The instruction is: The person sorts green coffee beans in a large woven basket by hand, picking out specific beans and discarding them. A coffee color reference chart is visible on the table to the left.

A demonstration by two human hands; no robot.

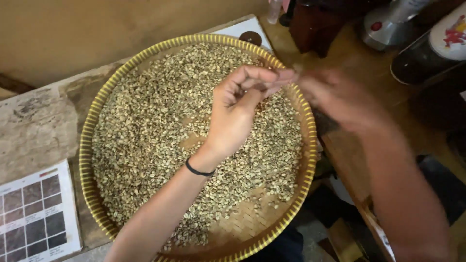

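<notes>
Pale green coffee beans (pixel 160 121) lie spread across the round woven tray (pixel 87 145) with its yellow rim, on the worn table (pixel 39 126). My left hand (pixel 240 104) hovers above them, fingers pinched closed — whether on a bean, I cannot tell. My right hand (pixel 340 97) is blurred beside it, grip unreadable. Best practice, I judge: keep the pinch over the tray.

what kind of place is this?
Probably a small coffee sorting or roasting workroom. A round woven tray holds pale green coffee beans, the left hand and right hand meet above them, and a chart of brown sample squares lies on the worn bench.
</notes>
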